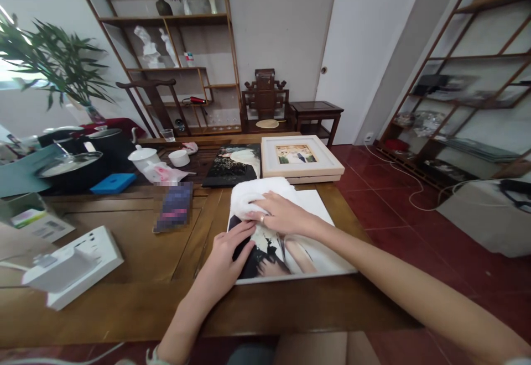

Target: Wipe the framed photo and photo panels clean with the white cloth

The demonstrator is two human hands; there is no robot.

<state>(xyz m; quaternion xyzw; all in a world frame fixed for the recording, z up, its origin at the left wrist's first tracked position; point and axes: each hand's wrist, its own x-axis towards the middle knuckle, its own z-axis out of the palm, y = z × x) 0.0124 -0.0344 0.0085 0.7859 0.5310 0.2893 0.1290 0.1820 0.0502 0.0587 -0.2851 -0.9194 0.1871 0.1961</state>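
White cloth (248, 189) lies bunched on the photo panel (286, 257) on the desk (298, 307), the right hand (284, 211) grasping it; the left hand (226, 253), its grip released, apparently steadies the panel.

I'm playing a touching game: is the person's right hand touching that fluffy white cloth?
Touching. The head view shows it: the right hand lies on the white cloth, whose soft folds bunch around it without a gap.
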